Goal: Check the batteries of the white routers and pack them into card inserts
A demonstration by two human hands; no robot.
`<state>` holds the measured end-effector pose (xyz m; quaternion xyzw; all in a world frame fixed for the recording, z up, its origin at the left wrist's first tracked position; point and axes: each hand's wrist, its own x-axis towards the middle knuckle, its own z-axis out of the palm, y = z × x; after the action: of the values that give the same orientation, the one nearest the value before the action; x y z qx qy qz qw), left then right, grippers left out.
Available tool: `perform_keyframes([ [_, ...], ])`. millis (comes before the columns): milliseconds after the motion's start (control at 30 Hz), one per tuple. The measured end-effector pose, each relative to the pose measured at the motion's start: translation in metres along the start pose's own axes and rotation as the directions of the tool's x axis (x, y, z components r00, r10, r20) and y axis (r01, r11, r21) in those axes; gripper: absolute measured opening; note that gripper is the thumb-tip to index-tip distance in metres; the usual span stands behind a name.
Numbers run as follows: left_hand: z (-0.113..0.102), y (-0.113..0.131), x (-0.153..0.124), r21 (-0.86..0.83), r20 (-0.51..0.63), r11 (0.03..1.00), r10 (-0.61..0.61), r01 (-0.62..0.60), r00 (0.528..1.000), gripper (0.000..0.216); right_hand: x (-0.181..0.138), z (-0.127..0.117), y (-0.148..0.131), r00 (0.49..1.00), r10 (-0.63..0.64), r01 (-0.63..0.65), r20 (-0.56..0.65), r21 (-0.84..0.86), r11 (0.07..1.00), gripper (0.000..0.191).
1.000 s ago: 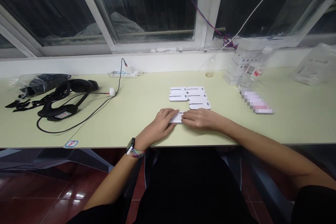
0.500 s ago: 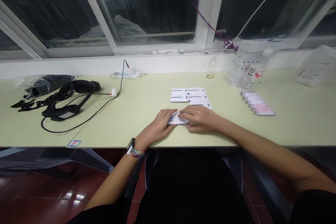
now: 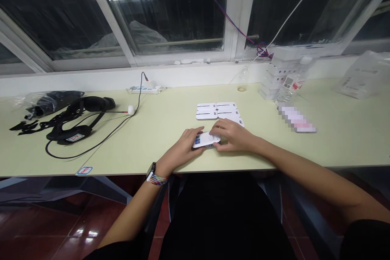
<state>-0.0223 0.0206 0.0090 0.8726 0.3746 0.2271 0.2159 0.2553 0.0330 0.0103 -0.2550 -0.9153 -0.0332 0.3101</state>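
Both my hands grip a flat white device with rounded corners (image 3: 206,139), low over the front of the table. Small print and a blue square mark its top, and little dark openings show along its near edge; its exact kind is unclear. My left hand (image 3: 188,145) is closed around the left end, thumb at the near side. At the right end, my right hand (image 3: 231,136) pinches it, fingers on top and thumb at the near edge. Just beyond lie several similar white pieces (image 3: 207,114) with black lines and "W" marks, the nearest partly hidden by my right hand.
A black headset (image 3: 70,130) with a cable lies at the left, a power strip (image 3: 146,89) behind. Toward the back right stand a plastic bottle (image 3: 291,85) and stacked white boxes (image 3: 268,85). A blurred-out flat item (image 3: 297,118) lies before them.
The white device has tipped so that more of its printed top and near edge shows. My right fingers have shifted slightly on it. The whole view has moved a little.
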Motion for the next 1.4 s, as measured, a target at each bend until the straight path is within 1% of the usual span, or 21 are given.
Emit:
perform_keyframes([
  [33,0.0,0.0,0.0,-0.004,-0.002,1.0,0.003,-0.003,1.0,0.068,0.001,0.0,0.0,0.998,-0.067,0.068,0.014,-0.08,0.994,0.008],
  [100,0.001,-0.002,0.0,-0.011,-0.006,1.0,0.007,-0.007,1.0,0.071,0.003,0.0,-0.002,0.984,-0.171,0.178,0.052,-0.224,0.958,0.019],
  [133,0.002,-0.003,0.0,-0.015,-0.01,1.0,0.008,-0.008,1.0,0.073,0.004,-0.001,-0.004,0.978,-0.197,0.207,0.063,-0.273,0.939,0.025],
  [200,0.004,-0.007,0.0,-0.035,-0.028,0.999,-0.001,0.0,1.0,0.079,0.005,-0.003,-0.005,0.979,-0.199,0.206,0.053,-0.321,0.924,0.033],
  [267,0.005,-0.01,0.0,-0.077,-0.055,0.997,-0.028,0.024,0.998,0.091,0.004,-0.008,-0.001,0.989,-0.15,0.139,-0.009,-0.327,0.935,0.037],
  [300,0.006,-0.012,0.0,-0.104,-0.064,0.994,-0.052,0.045,0.997,0.097,0.003,-0.011,0.002,0.994,-0.095,0.07,-0.063,-0.318,0.945,0.038],
  [333,0.007,-0.013,0.0,-0.13,-0.066,0.989,-0.08,0.071,0.995,0.101,0.002,-0.014,0.007,0.992,-0.016,-0.024,-0.129,-0.3,0.954,0.037],
  [367,0.007,-0.014,0.0,-0.152,-0.058,0.984,-0.106,0.096,0.993,0.104,0.001,-0.017,0.013,0.975,0.085,-0.139,-0.203,-0.27,0.953,0.035],
  [400,0.007,-0.015,0.0,-0.167,-0.045,0.979,-0.125,0.116,0.991,0.104,0.0,-0.019,0.018,0.941,0.201,-0.266,-0.273,-0.226,0.937,0.031],
  [467,0.007,-0.015,0.0,-0.183,-0.022,0.974,-0.142,0.136,0.99,0.101,-0.001,-0.024,0.029,0.826,0.434,-0.507,-0.359,-0.138,0.851,0.026],
  [533,0.007,-0.015,0.001,-0.189,-0.017,0.973,-0.141,0.135,0.99,0.098,0.0,-0.026,0.036,0.72,0.598,-0.667,-0.351,-0.116,0.736,0.039],
  [567,0.007,-0.015,0.001,-0.189,-0.018,0.973,-0.138,0.132,0.99,0.097,0.001,-0.027,0.038,0.685,0.657,-0.717,-0.315,-0.132,0.684,0.045],
  [633,0.006,-0.015,0.001,-0.186,-0.017,0.974,-0.133,0.128,0.991,0.096,0.003,-0.027,0.039,0.624,0.751,-0.781,-0.215,-0.179,0.598,0.045],
  [700,0.006,-0.014,0.001,-0.181,-0.01,0.975,-0.132,0.128,0.991,0.095,0.004,-0.027,0.04,0.565,0.815,-0.819,-0.129,-0.207,0.535,0.041],
  [767,0.006,-0.014,0.001,-0.172,-0.002,0.976,-0.132,0.129,0.991,0.094,0.004,-0.025,0.041,0.523,0.848,-0.839,-0.084,-0.224,0.496,0.041],
  [867,0.006,-0.014,0.001,-0.159,0.002,0.98,-0.122,0.121,0.993,0.094,0.001,-0.021,0.045,0.517,0.853,-0.829,-0.066,-0.284,0.481,0.046],
  [967,0.006,-0.013,0.001,-0.155,-0.004,0.982,-0.115,0.113,0.993,0.092,-0.001,-0.016,0.047,0.557,0.826,-0.791,-0.085,-0.356,0.497,0.045],
  [1067,0.006,-0.012,0.001,-0.152,-0.004,0.982,-0.116,0.114,0.993,0.092,0.0,-0.013,0.046,0.594,0.799,-0.77,-0.098,-0.359,0.528,0.038],
  [1267,0.006,-0.011,0.001,-0.148,-0.013,0.983,-0.109,0.106,0.994,0.091,0.0,-0.018,0.048,0.555,0.829,-0.764,-0.064,-0.435,0.477,0.037],
  [1333,0.006,-0.012,0.001,-0.146,-0.014,0.984,-0.104,0.101,0.994,0.091,-0.003,-0.019,0.049,0.567,0.824,-0.762,-0.021,-0.395,0.514,0.037],
  [1400,0.007,-0.012,0.001,-0.144,-0.012,0.985,-0.102,0.1,0.995,0.091,-0.004,-0.018,0.05,0.614,0.789,-0.743,0.022,-0.32,0.588,0.035],
])
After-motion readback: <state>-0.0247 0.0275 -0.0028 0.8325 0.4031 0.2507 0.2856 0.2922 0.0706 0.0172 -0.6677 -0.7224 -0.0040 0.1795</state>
